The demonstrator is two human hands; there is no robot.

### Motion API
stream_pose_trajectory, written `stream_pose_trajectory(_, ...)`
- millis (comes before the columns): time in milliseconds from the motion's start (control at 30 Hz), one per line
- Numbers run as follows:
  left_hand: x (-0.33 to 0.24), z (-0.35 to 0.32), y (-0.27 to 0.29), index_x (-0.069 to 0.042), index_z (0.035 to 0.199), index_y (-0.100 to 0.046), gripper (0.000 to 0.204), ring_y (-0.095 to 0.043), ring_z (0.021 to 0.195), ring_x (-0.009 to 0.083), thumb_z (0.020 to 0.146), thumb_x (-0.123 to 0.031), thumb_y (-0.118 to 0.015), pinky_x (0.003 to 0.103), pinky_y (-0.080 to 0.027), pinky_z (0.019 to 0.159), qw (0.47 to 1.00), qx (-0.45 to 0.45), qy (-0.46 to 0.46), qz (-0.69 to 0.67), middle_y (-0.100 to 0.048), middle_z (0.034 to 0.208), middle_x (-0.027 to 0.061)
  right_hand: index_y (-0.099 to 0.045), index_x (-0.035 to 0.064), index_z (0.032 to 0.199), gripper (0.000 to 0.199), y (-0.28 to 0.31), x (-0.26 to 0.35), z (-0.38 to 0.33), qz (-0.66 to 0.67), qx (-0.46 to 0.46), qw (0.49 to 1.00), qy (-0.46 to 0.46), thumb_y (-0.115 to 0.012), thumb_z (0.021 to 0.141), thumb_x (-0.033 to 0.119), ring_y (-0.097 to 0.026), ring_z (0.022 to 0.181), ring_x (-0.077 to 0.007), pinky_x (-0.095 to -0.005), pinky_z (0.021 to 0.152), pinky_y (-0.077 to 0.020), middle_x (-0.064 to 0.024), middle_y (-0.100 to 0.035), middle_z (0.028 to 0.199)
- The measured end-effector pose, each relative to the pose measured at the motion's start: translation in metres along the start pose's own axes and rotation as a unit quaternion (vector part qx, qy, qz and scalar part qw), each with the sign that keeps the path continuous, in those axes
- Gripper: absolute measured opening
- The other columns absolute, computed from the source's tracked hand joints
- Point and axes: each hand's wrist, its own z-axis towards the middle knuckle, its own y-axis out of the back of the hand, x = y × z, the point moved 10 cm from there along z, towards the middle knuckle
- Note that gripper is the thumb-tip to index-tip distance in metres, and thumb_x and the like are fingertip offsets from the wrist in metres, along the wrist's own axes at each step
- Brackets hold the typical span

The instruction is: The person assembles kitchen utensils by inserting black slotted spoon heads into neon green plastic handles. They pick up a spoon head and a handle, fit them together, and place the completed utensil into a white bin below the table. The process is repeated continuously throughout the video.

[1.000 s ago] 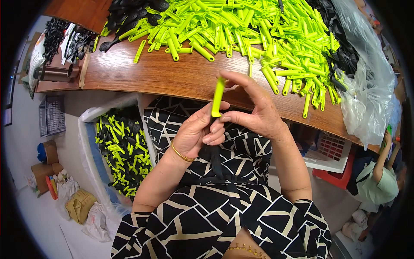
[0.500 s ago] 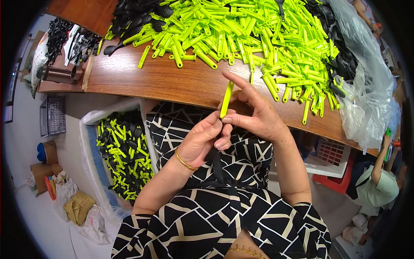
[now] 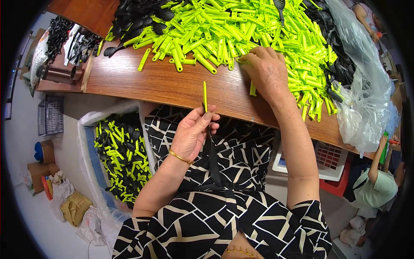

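My left hand [image 3: 192, 129], with a gold bangle at the wrist, pinches a slim lime-green handle [image 3: 205, 96] that stands nearly upright above the fingers. A dark bit shows at its lower end; the rest is hidden by the hand. At the near edge of a big heap of lime-green handles [image 3: 215, 26], my right hand [image 3: 266, 71] is palm down with bent fingers. Its fingertips close on a lime-green handle [image 3: 243, 61], which is partly covered. Another handle [image 3: 252, 88] lies on the brown table [image 3: 164, 82] beside that hand.
Left of my lap stands a lined box [image 3: 88, 151] of black utensil heads with green handles [image 3: 120, 159]. Black utensils [image 3: 133, 17] lie behind the heap. Clear plastic sheeting [image 3: 366, 86] hangs at the right table edge. A co-worker [image 3: 377, 185] is at the far right.
My right hand has left the held handle and moved up and away to the heap. My left hand has shifted slightly left, still gripping the handle, now more upright.
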Motion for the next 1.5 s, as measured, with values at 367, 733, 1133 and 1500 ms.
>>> stream_pose_trajectory(367,-0.001,-0.001,-0.007,0.000,0.145,-0.057,0.041,-0.069,0.111,0.0204,0.105,-0.007,-0.061,0.039,-0.056,0.104,0.992,0.058,0.041,-0.103,-0.069,0.125,0.0108,-0.077,0.0057,0.108,0.020,0.002,-0.046,-0.011,0.233,0.000,0.970,-0.071,-0.070,0.089,0.001,-0.072,0.094,-0.0354,-0.0423,0.084,-0.0568,-0.0144,-0.074,0.104)
stream_pose_trajectory(733,-0.003,0.002,-0.003,-0.003,0.136,-0.062,0.032,-0.071,0.099,0.0175,0.105,-0.010,-0.063,0.032,-0.058,0.091,1.000,-0.003,-0.010,0.002,-0.071,0.120,0.0094,-0.077,0.0143,0.100,0.014,-0.006,-0.068,-0.020,0.165,0.001,0.983,-0.077,-0.079,0.086,0.017,-0.069,0.097,-0.0272,-0.0422,0.089,-0.0464,-0.0044,-0.072,0.093)
stream_pose_trajectory(1133,-0.008,-0.002,-0.007,0.000,0.135,-0.062,0.034,-0.070,0.094,0.0146,0.102,-0.010,-0.069,0.029,-0.056,0.087,0.993,-0.030,-0.039,0.104,-0.073,0.119,0.0121,-0.073,0.0062,0.116,0.037,0.031,-0.095,-0.031,0.145,0.019,0.986,-0.080,-0.080,0.080,0.006,-0.070,0.100,-0.0374,-0.0458,0.089,-0.0548,-0.0150,-0.074,0.107)
stream_pose_trajectory(1500,-0.008,-0.003,-0.012,0.000,0.129,-0.063,0.029,-0.073,0.096,0.0171,0.102,-0.009,-0.069,0.030,-0.058,0.088,0.988,-0.038,-0.066,0.132,-0.073,0.118,0.0127,-0.077,0.0136,0.099,0.016,0.046,-0.070,-0.027,0.059,-0.066,0.996,-0.003,-0.079,0.083,0.014,-0.066,0.100,-0.0251,-0.0405,0.089,-0.0467,-0.0014,-0.073,0.097)
